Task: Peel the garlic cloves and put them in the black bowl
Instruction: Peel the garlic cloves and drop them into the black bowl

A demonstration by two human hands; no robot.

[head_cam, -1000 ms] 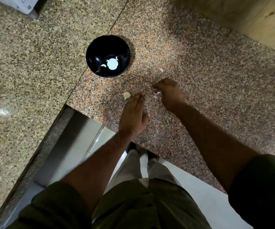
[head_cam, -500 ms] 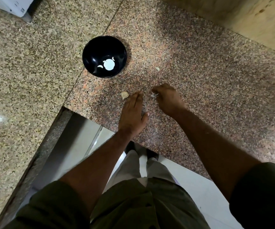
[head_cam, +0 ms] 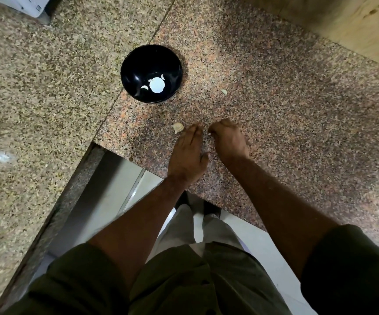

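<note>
The black bowl [head_cam: 138, 64] stands on the granite counter with two peeled cloves [head_cam: 144, 87] inside and a round white glare spot. My left hand [head_cam: 188, 153] lies flat on the counter, fingers straight, its tips just right of an unpeeled garlic clove [head_cam: 178, 127]. Close beside it, my right hand [head_cam: 228, 139] is curled with its fingertips down, pinching a small white piece of garlic [head_cam: 209, 133], mostly hidden. Another clove [head_cam: 224, 91] lies loose to the right of the bowl.
The reddish counter [head_cam: 286, 133] ends at a front edge right below my wrists, with floor and my legs beneath. A lighter granite slab [head_cam: 36, 98] joins on the left. A white appliance corner [head_cam: 29, 5] sits top left. A wall runs along the top right.
My right hand has drawn slightly nearer and closer to the left fingertips, still curled on the white piece. The left hand stays flat in place.
</note>
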